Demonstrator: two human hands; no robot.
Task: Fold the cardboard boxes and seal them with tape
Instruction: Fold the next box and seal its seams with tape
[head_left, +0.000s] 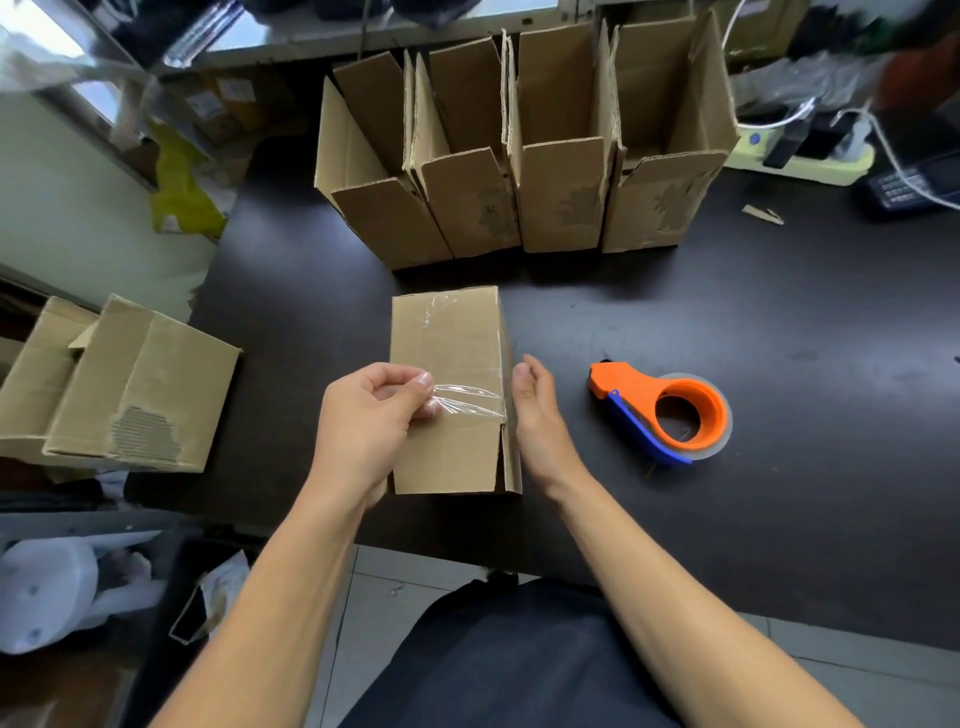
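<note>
Both bare forearms reach up from the lower edge toward the middle of the frame. The left hand (366, 410) has its fingers curled, thumb and fingertips pinching together. The right hand (535, 402) stands on edge, palm facing left, its fingers gently bent and holding nothing.

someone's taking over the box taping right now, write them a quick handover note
Left hand pinches the loose end of a clear tape strip stretched across the box in front. Right hand is open against the box's right side.
Tape dispenser lies on the table to the right.
Done: four folded boxes stand open at the back.
Left: press this strip down and finish sealing this box.
</note>
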